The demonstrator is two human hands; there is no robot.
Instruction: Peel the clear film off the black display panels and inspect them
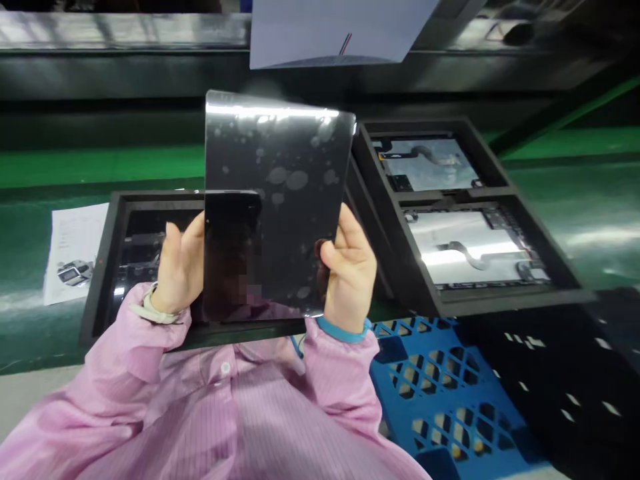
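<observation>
On the green tabletop (25, 280) at left, you have a printed sheet (75, 250), then a dark tray (101, 267). Your left hand (183, 267) is spread, thumb raised, fingertips hidden behind the glossy panel (280, 227), lifted before you; your right hand (349, 267) grips its right edge. Beyond sits a two-compartment tray (500, 305).

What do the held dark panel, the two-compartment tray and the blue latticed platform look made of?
Dark panel: glossy, probably glass, possibly hard plastic; a bright light band reflects off it.
Two-compartment tray: matt dark grey, perhaps dense foam or plastic; thick walls without sharp highlights.
Blue latticed platform: likely moulded plastic, from its uniform colour and regular openings; sheen unclear.
</observation>
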